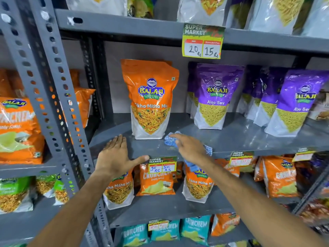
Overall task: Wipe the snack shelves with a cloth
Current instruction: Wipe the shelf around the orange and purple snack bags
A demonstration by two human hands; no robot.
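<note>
Up front, grey shelf runs under both hands. Orange snack pouch stands just beyond & between them. L hand lies flat on shelf edge, fingers spread. R hand, fingers spread, presses blue checked cloth onto shelf, cloth poking out both sides.

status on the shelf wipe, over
Left hand flat on shelf, empty. Right hand pressing blue cloth. Orange pouch stands in the way.

Blue-and-white checked cloth, crumpled, lies on the grey metal shelf near its front edge, partly hanging over it.
</note>
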